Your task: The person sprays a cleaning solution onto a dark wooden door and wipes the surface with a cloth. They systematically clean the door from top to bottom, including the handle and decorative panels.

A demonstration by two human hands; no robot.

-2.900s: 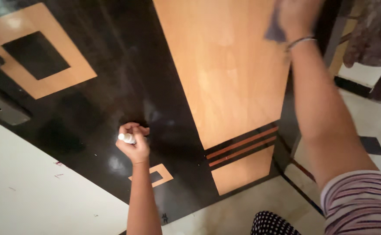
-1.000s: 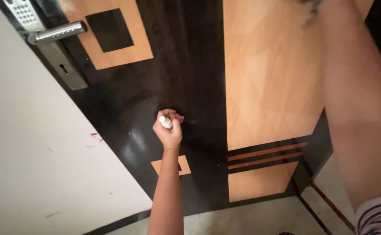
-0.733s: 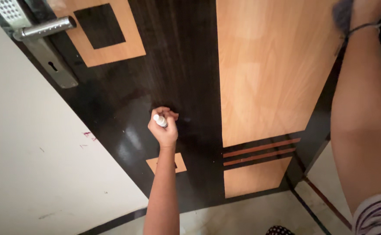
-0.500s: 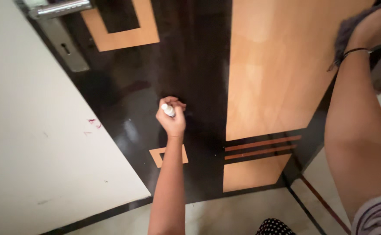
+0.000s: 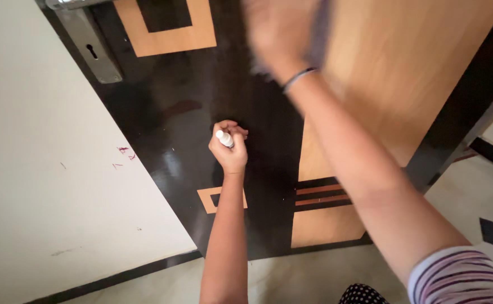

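A glossy dark door (image 5: 184,124) with light wood panels fills the view ahead. My left hand (image 5: 229,149) rests against its dark middle strip, closed around a small white spray bottle (image 5: 224,138). My right hand (image 5: 283,34), blurred with motion, presses a grey cloth (image 5: 318,34) flat against the door near the top, where the dark strip meets the large light panel (image 5: 393,73). A thin bracelet sits on my right wrist.
A metal lock plate with a keyhole (image 5: 92,48) and a lever handle are at the top left. A white wall (image 5: 44,186) with small marks lies left of the door. Pale tiled floor (image 5: 471,191) with dark inlay runs below and to the right.
My right hand has swept the cloth from the door's right edge leftward across the light panel to the dark strip. My left hand stays on the door with the bottle.
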